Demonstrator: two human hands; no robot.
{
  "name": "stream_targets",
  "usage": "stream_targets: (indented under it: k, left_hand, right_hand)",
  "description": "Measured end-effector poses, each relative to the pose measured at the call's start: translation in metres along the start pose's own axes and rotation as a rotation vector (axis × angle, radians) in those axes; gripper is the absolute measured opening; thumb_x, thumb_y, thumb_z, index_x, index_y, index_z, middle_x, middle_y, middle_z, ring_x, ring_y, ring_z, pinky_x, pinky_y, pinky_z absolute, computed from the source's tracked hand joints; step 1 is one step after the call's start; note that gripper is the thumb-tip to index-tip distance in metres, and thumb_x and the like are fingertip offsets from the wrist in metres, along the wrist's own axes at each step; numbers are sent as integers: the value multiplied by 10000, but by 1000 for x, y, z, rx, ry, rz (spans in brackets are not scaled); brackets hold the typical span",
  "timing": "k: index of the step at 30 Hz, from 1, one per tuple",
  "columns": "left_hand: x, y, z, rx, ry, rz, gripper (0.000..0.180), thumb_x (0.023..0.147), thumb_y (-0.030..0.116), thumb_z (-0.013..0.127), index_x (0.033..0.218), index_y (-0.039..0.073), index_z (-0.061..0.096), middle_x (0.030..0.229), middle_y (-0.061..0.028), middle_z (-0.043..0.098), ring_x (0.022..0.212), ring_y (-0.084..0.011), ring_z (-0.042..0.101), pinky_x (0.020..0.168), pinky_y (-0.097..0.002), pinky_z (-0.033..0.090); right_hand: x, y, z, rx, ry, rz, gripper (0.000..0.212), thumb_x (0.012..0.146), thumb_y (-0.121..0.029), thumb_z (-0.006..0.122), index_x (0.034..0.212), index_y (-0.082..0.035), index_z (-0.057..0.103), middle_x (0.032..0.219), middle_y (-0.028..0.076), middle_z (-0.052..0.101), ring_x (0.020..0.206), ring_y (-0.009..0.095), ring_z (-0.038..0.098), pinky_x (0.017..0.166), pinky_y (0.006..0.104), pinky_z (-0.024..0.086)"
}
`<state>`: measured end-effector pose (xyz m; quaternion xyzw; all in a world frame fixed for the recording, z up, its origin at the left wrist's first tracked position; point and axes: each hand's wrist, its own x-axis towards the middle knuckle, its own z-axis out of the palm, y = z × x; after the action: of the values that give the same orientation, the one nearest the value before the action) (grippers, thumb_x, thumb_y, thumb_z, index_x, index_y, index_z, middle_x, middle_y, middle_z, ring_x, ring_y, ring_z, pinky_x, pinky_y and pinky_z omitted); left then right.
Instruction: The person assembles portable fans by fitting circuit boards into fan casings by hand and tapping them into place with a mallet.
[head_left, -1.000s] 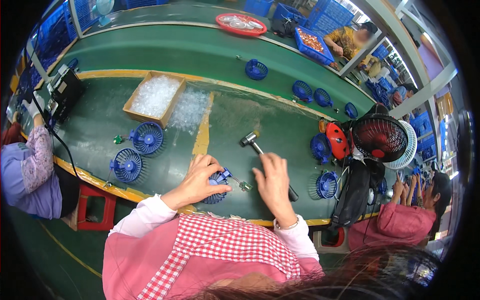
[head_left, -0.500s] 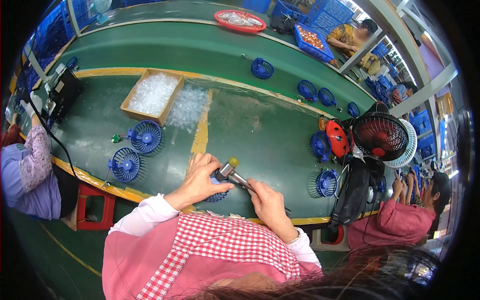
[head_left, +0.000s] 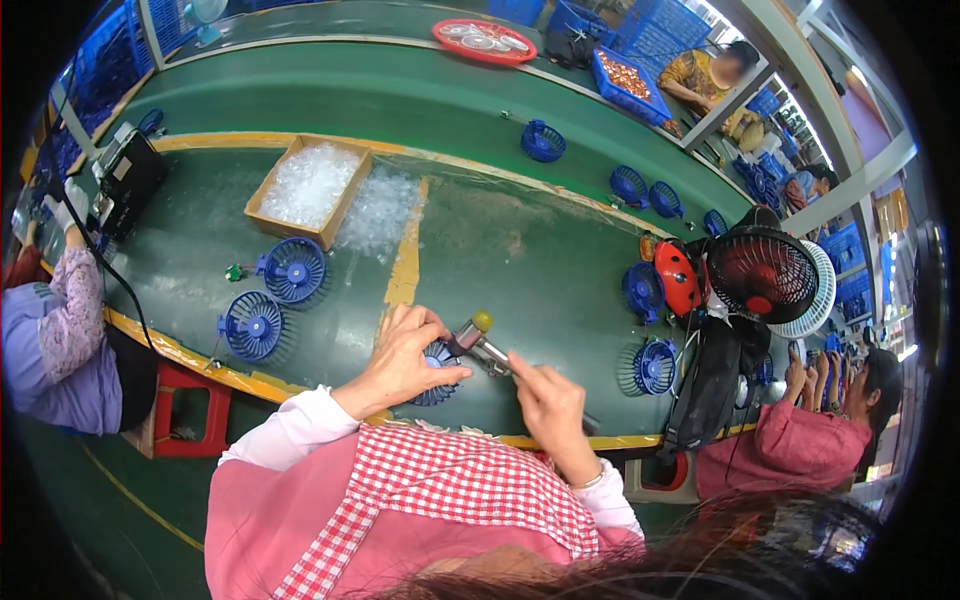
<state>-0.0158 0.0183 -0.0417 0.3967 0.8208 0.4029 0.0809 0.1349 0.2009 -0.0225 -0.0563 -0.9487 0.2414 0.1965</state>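
My left hand (head_left: 402,362) is closed around the edge of a round blue fan housing (head_left: 437,390), pinning it to the green bench near its front edge. In my right hand (head_left: 552,405) is a hammer (head_left: 494,350) with a metal head and a yellow-green tip. The hammer's head hangs just over the housing, close to my left thumb. Whether it touches the housing I cannot tell. Part of the housing is hidden by my fingers and the hammer.
Two blue fan housings (head_left: 252,325) lie left, below a cardboard box (head_left: 327,232) of clear plastic pieces. More housings (head_left: 655,366) sit right, beside a black desk fan (head_left: 762,272) and black bag (head_left: 700,385). A green conveyor (head_left: 400,95) runs behind. Co-workers sit both sides.
My right hand and the hammer have shifted slightly right, and the hammer's head has moved off a little from my left fingers. Housings on the conveyor have travelled right. My left hand stays put.
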Motion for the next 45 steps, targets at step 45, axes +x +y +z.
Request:
stream_targets:
  k: [45]
  left_hand:
    - [38,-62,-50,253,379,41,143,735,33,670,872,29,632,814,-135,556,799,-333,566,684,-408,468]
  right_hand:
    - [24,-7,39,947,-297,444,140,908,-132,615,893,7,616,711,12,627,625,49,551,555,197,435]
